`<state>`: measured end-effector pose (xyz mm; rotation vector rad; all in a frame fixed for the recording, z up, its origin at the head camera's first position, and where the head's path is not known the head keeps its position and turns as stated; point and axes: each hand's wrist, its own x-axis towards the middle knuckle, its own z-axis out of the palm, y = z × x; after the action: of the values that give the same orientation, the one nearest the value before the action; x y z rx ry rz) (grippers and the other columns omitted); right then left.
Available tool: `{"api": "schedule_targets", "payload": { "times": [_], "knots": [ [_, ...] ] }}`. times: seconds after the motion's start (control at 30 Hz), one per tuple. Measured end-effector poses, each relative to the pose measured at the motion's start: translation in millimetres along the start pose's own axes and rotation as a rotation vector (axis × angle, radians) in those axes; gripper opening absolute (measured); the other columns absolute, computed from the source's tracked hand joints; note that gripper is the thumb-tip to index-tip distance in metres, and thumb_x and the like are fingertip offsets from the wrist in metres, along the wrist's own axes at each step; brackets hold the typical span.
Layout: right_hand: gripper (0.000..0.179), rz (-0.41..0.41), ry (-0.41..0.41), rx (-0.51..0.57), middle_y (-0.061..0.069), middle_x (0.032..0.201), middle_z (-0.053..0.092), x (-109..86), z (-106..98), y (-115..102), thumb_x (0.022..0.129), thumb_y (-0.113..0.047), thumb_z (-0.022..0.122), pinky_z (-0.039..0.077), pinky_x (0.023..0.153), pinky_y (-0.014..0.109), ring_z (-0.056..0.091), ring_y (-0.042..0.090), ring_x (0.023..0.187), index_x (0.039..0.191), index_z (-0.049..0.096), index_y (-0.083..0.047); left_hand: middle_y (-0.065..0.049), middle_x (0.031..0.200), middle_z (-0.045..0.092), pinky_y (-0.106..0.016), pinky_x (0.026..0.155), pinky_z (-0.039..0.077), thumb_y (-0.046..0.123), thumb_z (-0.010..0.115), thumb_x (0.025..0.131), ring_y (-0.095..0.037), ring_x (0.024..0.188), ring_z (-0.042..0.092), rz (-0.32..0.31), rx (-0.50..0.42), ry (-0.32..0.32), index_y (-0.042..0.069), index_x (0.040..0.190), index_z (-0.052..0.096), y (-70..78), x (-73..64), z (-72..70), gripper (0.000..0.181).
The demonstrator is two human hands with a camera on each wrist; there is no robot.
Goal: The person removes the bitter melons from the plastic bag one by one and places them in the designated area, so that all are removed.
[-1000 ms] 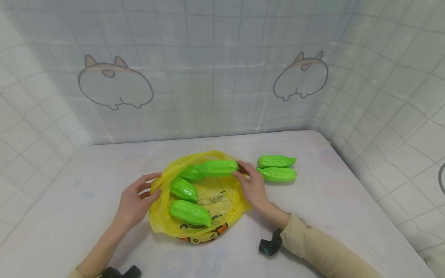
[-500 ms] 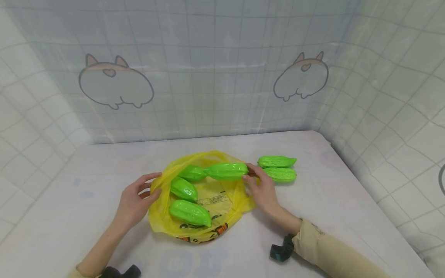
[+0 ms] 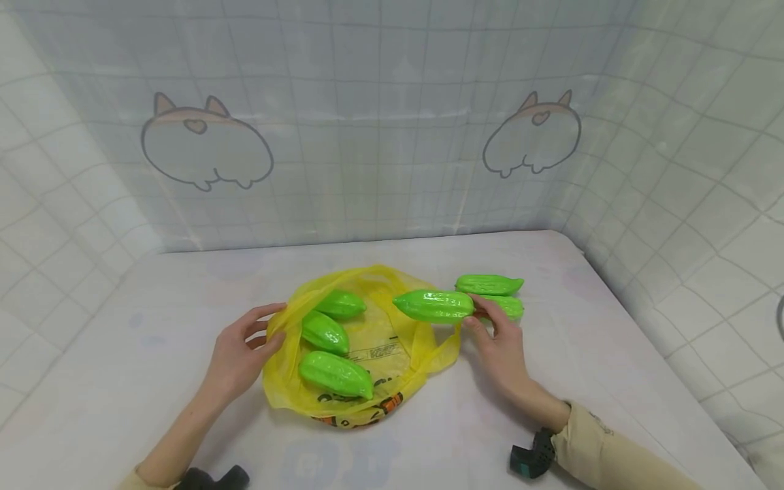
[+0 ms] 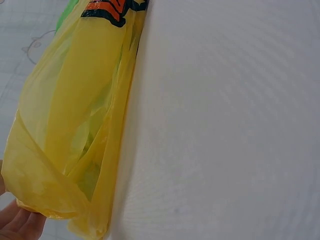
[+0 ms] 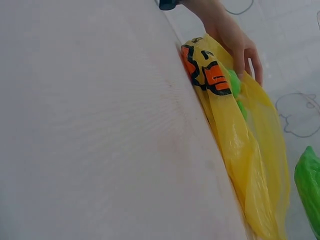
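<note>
Your right hand (image 3: 503, 344) pinches the blunt end of a glossy green vegetable (image 3: 433, 306) between thumb and fingers, its pointed end aimed left over the right edge of the yellow bag (image 3: 422, 361). Your left hand (image 3: 239, 355) has thumb and fingers apart from each other and bent about the bag's left rim, which they hold. Inside the bag three more green ones lie toward its left side: the far one (image 3: 341, 304), partly under the yellow film, the middle one (image 3: 324, 333) and the near one (image 3: 335, 374). Right behind your right fingers two others lie side by side on the white table, the back vegetable (image 3: 488, 284) and the front vegetable (image 3: 513, 307); your fingers and the held piece hide part of the front one, and you cannot tell whether they touch it. A loose yellow flap (image 3: 446, 350) sticks out from the bag just left of your right thumb, below the held piece. A dark wrist device (image 3: 531, 457) sits at your right sleeve (image 3: 612, 442), another (image 3: 214, 478) at your left. Beyond the table hangs a grid-patterned sheet (image 3: 380, 136) with two cartoon animals (image 3: 208, 150).
</note>
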<state>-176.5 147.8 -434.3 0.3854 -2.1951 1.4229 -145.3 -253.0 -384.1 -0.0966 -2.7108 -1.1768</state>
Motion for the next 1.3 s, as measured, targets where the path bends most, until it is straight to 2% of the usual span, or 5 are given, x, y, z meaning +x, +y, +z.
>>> {"api": "schedule_targets", "payload": {
  "times": [0.23, 0.7, 0.97, 1.2, 1.3],
  "knots": [
    [0.046, -0.051, 0.011, -0.043, 0.010, 0.115, 0.068, -9.9, -26.8, 10.3, 0.087, 0.003, 0.070, 0.046, 0.094, 0.008, 0.058, -0.003, 0.106, 0.132, 0.062, -0.005, -0.017, 0.140, 0.056, -0.053, 0.098, 0.053, 0.011, 0.064, 0.097, -0.037, 0.117, 0.060, -0.009, 0.004, -0.007, 0.012, 0.138, 0.057, 0.0, 0.2, -0.1, 0.041],
    [0.049, 0.016, 0.059, -0.089, 0.008, 0.115, 0.067, -25.6, -81.0, 28.4, 0.084, 0.012, 0.070, 0.044, 0.096, 0.005, 0.059, -0.007, 0.103, 0.130, 0.063, -0.001, -0.017, 0.141, 0.055, -0.051, 0.098, 0.053, 0.012, 0.063, 0.097, -0.036, 0.118, 0.060, -0.016, 0.001, -0.015, 0.012, 0.139, 0.056, -0.6, 0.5, -0.4, 0.042],
    [0.045, 0.078, 0.050, -0.182, -0.012, 0.113, 0.066, -30.1, -97.1, 33.3, 0.087, 0.006, 0.071, 0.042, 0.095, 0.003, 0.058, -0.011, 0.099, 0.130, 0.063, -0.004, -0.016, 0.141, 0.055, -0.051, 0.098, 0.053, 0.012, 0.063, 0.097, -0.035, 0.118, 0.060, -0.015, -0.002, -0.016, 0.012, 0.139, 0.055, 0.3, 1.1, -0.7, 0.043],
    [0.042, 0.120, 0.019, -0.209, 0.016, 0.118, 0.068, -31.2, -101.0, 34.3, 0.091, -0.002, 0.070, 0.039, 0.095, 0.000, 0.056, -0.016, 0.100, 0.131, 0.061, -0.003, -0.017, 0.140, 0.056, -0.051, 0.097, 0.054, 0.013, 0.064, 0.097, -0.036, 0.117, 0.060, -0.002, 0.001, -0.008, 0.011, 0.139, 0.056, 1.1, 0.7, -1.5, 0.042],
    [0.041, 0.127, 0.009, -0.211, 0.019, 0.118, 0.068, -30.7, -100.8, 35.4, 0.092, -0.004, 0.070, 0.039, 0.094, -0.001, 0.056, -0.017, 0.099, 0.131, 0.061, -0.002, -0.017, 0.139, 0.056, -0.050, 0.096, 0.054, 0.013, 0.064, 0.097, -0.035, 0.116, 0.061, 0.001, 0.004, -0.007, 0.011, 0.138, 0.056, -0.1, 0.0, -1.9, 0.042]
  ]
}}
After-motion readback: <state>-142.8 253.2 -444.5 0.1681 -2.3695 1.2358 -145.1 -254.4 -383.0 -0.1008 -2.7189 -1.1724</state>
